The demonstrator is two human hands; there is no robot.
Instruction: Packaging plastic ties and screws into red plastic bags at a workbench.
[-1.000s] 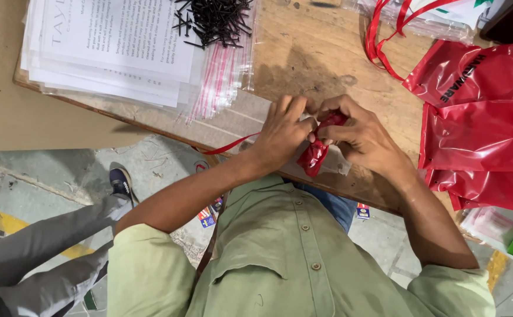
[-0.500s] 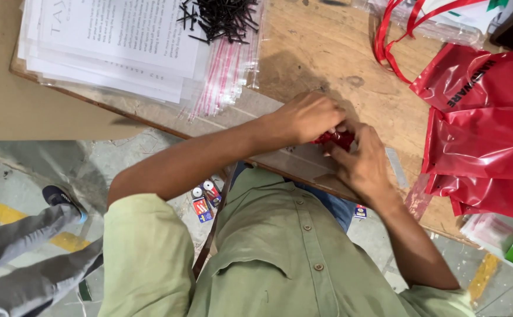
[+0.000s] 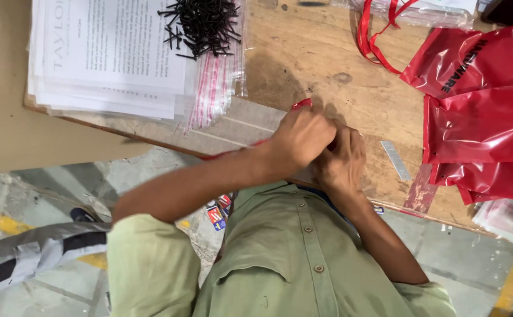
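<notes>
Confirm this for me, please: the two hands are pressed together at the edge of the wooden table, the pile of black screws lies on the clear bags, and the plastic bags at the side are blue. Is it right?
One detail is wrong: the plastic bags are red, not blue, as the head view shows. The rest holds: the left hand and right hand are pressed together at the edge of the wooden table, and the black screws lie on the clear bags.

Even, fairly bright daylight-like light falls from above, with no harsh contrast. The hands (image 3: 321,149) cast a soft dark shadow up the wooden counter (image 3: 303,53). The red plastic bags (image 3: 479,117) show white glare streaks along their creases, and the clear zip bags (image 3: 215,88) glint faintly. The hands and forearm look slightly smeared, probably from motion. The black screws (image 3: 200,23) stay crisp; the floor (image 3: 45,188) at the frame edge is softer
</notes>
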